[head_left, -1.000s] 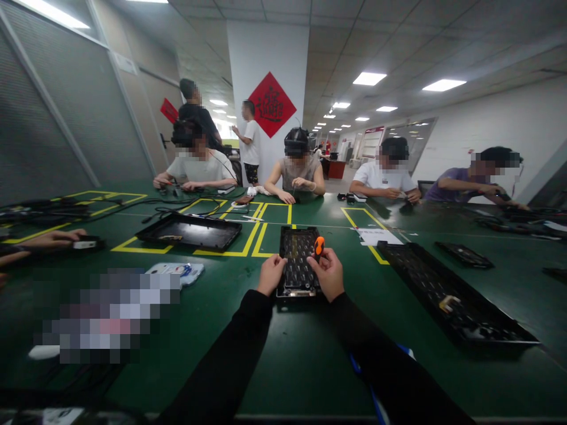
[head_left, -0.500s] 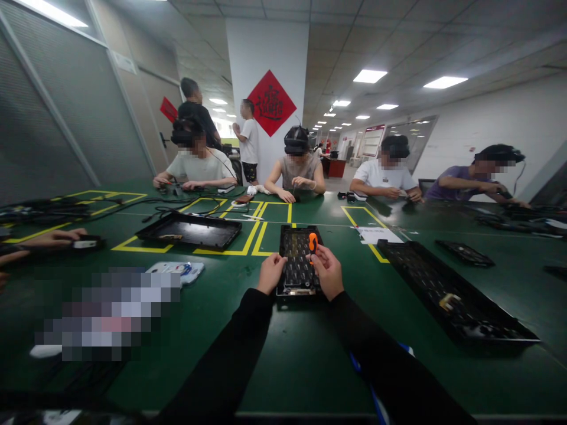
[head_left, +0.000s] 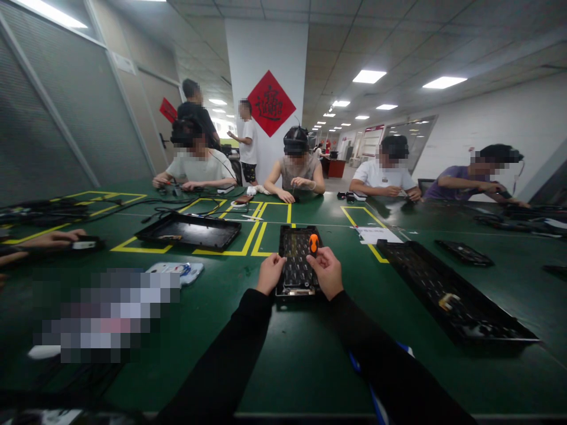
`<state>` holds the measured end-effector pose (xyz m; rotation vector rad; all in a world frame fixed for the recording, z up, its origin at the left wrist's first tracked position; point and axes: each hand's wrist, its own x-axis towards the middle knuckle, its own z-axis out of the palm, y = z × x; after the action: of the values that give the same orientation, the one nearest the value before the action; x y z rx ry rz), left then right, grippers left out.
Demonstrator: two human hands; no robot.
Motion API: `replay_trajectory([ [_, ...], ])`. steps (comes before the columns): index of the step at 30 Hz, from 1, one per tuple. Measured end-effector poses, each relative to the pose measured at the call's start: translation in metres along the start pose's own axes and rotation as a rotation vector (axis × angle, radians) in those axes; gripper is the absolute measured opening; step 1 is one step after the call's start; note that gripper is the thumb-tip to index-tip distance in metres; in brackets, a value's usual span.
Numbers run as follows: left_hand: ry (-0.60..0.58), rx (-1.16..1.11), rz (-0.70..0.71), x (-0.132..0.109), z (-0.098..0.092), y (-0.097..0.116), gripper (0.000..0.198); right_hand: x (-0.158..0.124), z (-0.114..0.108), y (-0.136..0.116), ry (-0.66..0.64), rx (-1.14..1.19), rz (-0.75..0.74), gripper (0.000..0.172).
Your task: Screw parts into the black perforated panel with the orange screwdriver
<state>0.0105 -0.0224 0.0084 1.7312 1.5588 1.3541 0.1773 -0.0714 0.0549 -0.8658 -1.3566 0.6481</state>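
A black perforated panel point(head_left: 296, 251) lies lengthwise on the green table in front of me. My right hand point(head_left: 326, 272) is closed round an orange-handled screwdriver point(head_left: 313, 242), held upright over the panel's right side. My left hand point(head_left: 270, 273) rests with curled fingers on the panel's near left edge. Whether the left fingers pinch anything is hidden. Both my sleeves are black.
A long black frame point(head_left: 447, 292) lies to the right and a black tray point(head_left: 190, 230) to the left inside yellow floor-tape marks point(head_left: 248, 241). A white-blue packet point(head_left: 177, 271) lies near left. Several people sit along the far side; another person's hand point(head_left: 48, 239) rests at left.
The screwdriver handle shifted slightly left over the panel and stands more upright. My left hand stays on the panel's edge.
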Motion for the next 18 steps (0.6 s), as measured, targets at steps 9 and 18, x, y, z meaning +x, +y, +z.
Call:
replay_trajectory([
  [9,0.031,-0.011,0.012,0.001,0.001,-0.001,0.028,0.000,0.000,0.003,-0.004,0.096,0.115,0.033],
  [18,0.106,0.122,0.117,-0.011,-0.015,0.037,0.031,0.001,0.000,0.000,0.169,0.187,0.083,0.027],
])
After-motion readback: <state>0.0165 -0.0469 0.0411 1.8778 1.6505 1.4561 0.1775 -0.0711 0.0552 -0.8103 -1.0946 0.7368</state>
